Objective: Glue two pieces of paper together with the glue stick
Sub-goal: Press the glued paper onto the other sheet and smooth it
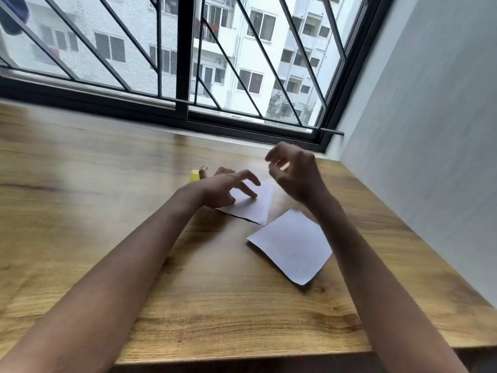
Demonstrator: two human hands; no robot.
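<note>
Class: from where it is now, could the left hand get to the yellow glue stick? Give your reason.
Probably yes. The left hand rests its fingers on the far paper, and the glue stick stands just beyond it on the table, with nothing visible between them.

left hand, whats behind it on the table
The yellow top of a glue stick pokes out just behind the left hand; the hand covers the rest of it. Its fingers rest on a white paper, partly hiding that too.
</note>
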